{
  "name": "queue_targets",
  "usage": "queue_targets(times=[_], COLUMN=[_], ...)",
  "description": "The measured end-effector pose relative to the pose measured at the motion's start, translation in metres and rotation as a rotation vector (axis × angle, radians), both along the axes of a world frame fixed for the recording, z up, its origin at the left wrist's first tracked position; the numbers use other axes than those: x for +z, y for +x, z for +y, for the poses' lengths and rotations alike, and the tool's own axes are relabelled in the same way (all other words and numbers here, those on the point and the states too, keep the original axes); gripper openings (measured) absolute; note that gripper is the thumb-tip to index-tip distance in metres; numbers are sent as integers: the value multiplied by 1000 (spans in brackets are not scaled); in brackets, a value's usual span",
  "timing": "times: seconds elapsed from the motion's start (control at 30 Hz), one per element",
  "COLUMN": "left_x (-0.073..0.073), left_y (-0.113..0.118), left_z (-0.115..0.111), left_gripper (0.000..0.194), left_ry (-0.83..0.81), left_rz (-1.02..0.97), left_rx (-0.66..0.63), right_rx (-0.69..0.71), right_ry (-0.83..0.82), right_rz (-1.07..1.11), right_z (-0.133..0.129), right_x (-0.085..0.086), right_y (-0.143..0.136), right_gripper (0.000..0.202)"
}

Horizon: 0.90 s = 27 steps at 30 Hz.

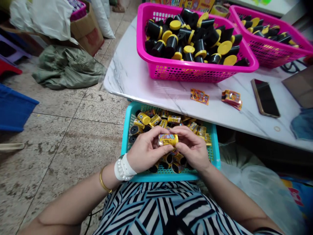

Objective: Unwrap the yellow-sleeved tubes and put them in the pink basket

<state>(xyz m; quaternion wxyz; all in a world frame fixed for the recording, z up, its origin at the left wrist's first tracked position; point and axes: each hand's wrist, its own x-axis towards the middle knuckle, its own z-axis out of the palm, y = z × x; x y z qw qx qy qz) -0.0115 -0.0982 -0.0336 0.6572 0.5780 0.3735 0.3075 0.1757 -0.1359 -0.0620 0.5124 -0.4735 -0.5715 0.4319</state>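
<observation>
Patterned dress [156, 209], foreground | Small canister [167, 139], above turquoise basket [166, 177] | Long axis crosswise: yellow cap [176, 139] toward right hand [197, 151], other end toward left hand [143, 151] | Fingers of both pinching it

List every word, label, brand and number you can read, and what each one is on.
None can be read.
Held container: printed wrapper, too small and blurred.
Loose sachets: print too small.
Colourful boxes: characters cut off and blurred.
Cardboard carton: red print, too blurred.
Blue package: marking unreadable.
</observation>
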Motion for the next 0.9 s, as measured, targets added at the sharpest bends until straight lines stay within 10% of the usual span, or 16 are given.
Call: queue_targets(times=[0.13, 0.4, 0.9], left_x=[2, -9, -14], left_y=[0, -15, -16], left_z=[1, -1, 4], left_gripper=[26, 30, 40], left_ry=[98, -315, -447], left_rz=[-21, -224, -163], left_rx=[0, -130, -261], right_rx=[40, 180, 205], right_ry=[-76, -80, 213], right_rz=[91, 146, -37], right_z=[3, 1, -1], right_x=[6, 10, 14], right_y=[3, 7, 1], right_gripper=[34, 28, 24])
